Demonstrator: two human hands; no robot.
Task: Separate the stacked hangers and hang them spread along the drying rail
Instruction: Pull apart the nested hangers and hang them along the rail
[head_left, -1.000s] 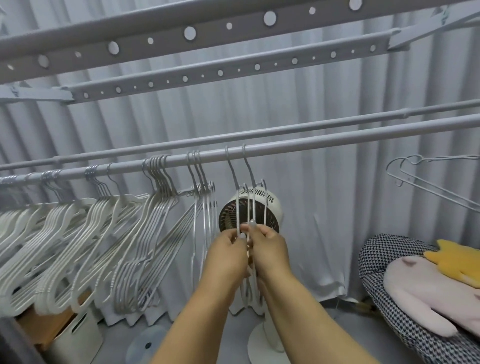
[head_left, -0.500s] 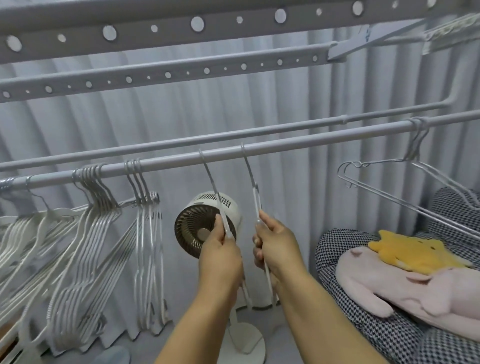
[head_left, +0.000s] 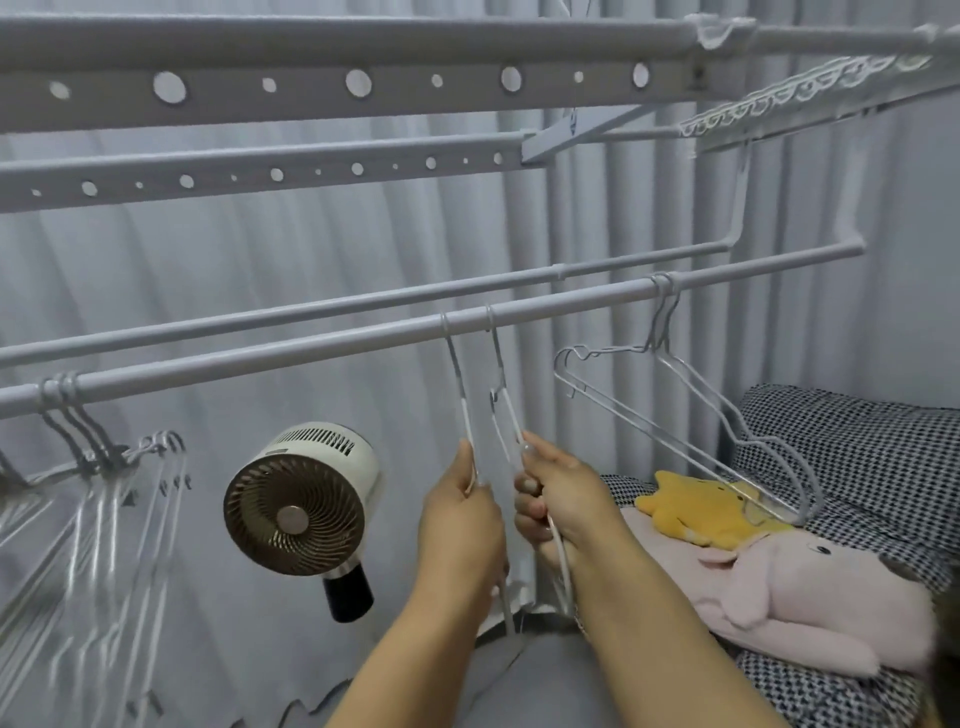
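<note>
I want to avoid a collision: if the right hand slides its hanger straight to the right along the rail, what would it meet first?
Probably the hangers already hooked further right on the rail. The right hand grips its hanger, and the rail between looks bare, though depth is unclear.

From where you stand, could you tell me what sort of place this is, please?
Probably a home laundry-drying corner: a drying rail hung with wire hangers, a small fan facing out, and grey curtains behind.
</note>
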